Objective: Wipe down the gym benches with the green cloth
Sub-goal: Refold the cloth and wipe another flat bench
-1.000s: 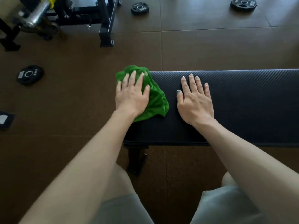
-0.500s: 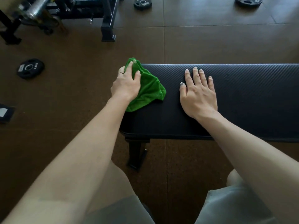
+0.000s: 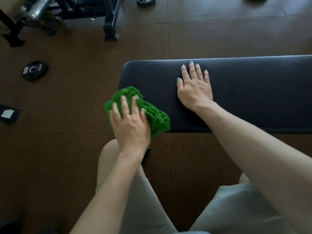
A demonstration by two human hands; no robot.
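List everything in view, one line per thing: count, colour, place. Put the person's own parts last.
bench: one, black textured pad, right of centre, running off the right edge
green cloth: one, bunched at the bench's near left corner, under the left hand
weight plates: two clearly seen, black, on the floor at left and top centre
rack frame: one, black, top left, with a silver bar
dark flat item with white label: one, left edge, unidentifiable
floor: brown tiles
shorts: grey, bottom
left hand: presses on the cloth
right hand: flat on the bench
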